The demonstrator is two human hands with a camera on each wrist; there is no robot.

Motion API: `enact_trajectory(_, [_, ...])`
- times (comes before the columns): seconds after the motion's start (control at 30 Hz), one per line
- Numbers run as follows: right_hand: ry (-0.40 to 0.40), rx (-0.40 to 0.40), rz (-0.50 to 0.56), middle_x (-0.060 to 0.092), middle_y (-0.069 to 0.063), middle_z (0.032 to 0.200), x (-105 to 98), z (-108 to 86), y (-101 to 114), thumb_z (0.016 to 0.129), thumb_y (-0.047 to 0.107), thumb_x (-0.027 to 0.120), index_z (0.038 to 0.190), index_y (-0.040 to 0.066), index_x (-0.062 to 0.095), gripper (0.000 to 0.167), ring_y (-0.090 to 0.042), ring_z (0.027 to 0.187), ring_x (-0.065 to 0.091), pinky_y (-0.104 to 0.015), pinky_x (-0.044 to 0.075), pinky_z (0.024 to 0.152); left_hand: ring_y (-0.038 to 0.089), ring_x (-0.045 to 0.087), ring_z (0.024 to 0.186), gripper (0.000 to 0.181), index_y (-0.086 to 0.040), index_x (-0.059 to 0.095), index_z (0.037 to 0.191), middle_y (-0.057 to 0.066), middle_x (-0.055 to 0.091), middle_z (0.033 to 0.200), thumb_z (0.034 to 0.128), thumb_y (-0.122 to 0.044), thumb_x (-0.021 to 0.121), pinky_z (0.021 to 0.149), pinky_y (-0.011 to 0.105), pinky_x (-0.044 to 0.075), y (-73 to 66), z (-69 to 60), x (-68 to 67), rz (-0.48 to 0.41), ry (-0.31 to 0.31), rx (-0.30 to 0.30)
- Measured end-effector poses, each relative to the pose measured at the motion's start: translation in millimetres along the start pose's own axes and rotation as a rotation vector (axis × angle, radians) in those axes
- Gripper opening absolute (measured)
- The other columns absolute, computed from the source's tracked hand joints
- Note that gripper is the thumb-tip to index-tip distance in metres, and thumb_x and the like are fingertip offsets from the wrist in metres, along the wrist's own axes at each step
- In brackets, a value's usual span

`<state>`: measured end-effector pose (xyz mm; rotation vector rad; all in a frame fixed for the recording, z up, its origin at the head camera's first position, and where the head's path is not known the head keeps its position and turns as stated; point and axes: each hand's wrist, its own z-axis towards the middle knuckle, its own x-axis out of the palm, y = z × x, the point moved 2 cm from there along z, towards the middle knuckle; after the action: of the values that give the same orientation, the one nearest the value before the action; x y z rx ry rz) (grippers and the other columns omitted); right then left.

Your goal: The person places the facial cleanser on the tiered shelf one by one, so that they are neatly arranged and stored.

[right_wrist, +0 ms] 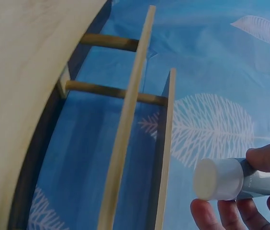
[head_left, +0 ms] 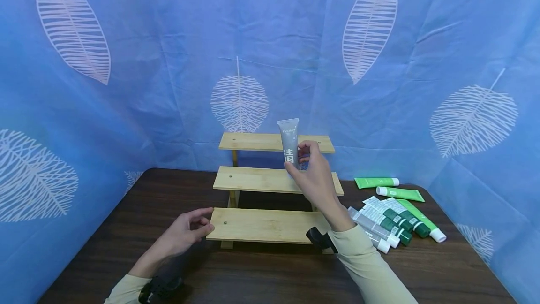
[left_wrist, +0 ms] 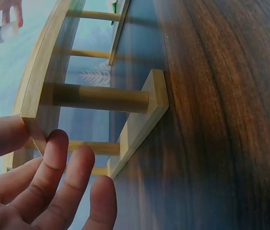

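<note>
A three-tier wooden stand [head_left: 266, 225] stands on the dark table. My left hand [head_left: 182, 232] pinches the left end of its lowest board, thumb and fingers at the corner; the left wrist view shows the hand [left_wrist: 53, 187] at the board's edge [left_wrist: 41, 103]. In my right hand [head_left: 314, 175] is a grey tube [head_left: 289, 140], held upright in front of the upper boards. The right wrist view shows the tube's white cap [right_wrist: 217, 179] and the fingers of my right hand [right_wrist: 259, 191] round its body.
To the right of the stand lie several tubes on the table: light green ones [head_left: 377, 182], white ones with dark green caps [head_left: 388, 217], and grey ones with white caps [head_left: 373, 227]. A blue cloth [head_left: 295, 36] with white leaf prints hangs behind and at the sides.
</note>
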<state>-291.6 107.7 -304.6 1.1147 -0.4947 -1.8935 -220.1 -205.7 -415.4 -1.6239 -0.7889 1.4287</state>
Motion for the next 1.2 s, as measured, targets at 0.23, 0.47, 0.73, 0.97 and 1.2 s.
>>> enact_trajectory(0.23, [0.008,0.004,0.040,0.063,-0.014,0.120,15.7,18.4,8.0,0.092,0.019,0.077,0.132,0.005,0.047,0.052,-0.030,0.103,0.068,-0.047,0.055,0.088,0.023,0.061,0.082,0.052,0.006,0.050,0.145,0.007,0.064,0.095,0.0990,-0.012,0.067,0.067,0.029,0.051,0.3,0.4,0.2,0.009,-0.002,0.003])
enact_trajectory(0.47, [0.017,0.003,0.093,0.061,-0.015,0.123,32.6,36.3,13.3,0.093,0.015,0.076,0.133,0.004,0.045,0.052,-0.031,0.107,0.065,-0.045,0.056,0.087,0.019,0.059,0.081,0.053,0.007,0.050,0.145,0.006,0.064,0.096,0.0982,-0.011,0.068,0.067,0.030,0.052,0.5,0.8,0.4,0.015,-0.007,0.014])
enact_trajectory(0.73, [0.017,0.061,0.173,0.059,-0.015,0.121,56.3,54.8,18.8,0.093,0.011,0.076,0.131,0.004,0.043,0.050,-0.030,0.109,0.064,-0.042,0.057,0.087,0.021,0.059,0.084,0.052,0.007,0.051,0.144,0.006,0.065,0.096,0.0978,-0.010,0.068,0.068,0.033,0.052,-1.5,1.1,0.7,-0.008,-0.004,0.006])
enact_trajectory(0.97, [0.010,0.113,0.229,0.058,-0.013,0.121,77.7,71.2,21.2,0.094,0.013,0.075,0.131,0.006,0.043,0.050,-0.029,0.108,0.064,-0.042,0.057,0.083,0.020,0.057,0.084,0.054,0.008,0.049,0.145,0.006,0.065,0.097,0.0983,-0.011,0.068,0.067,0.032,0.051,0.0,2.4,-0.4,-0.022,0.016,0.023])
enact_trajectory(1.2, [0.040,0.195,0.282,0.057,-0.012,0.123,96.2,82.1,23.3,0.095,0.013,0.074,0.132,0.009,0.042,0.049,-0.029,0.108,0.065,-0.043,0.057,0.083,0.022,0.058,0.081,0.054,0.010,0.049,0.144,0.008,0.065,0.094,0.0973,-0.009,0.069,0.063,0.029,0.050,1.8,2.5,-1.9,-0.025,0.021,0.045])
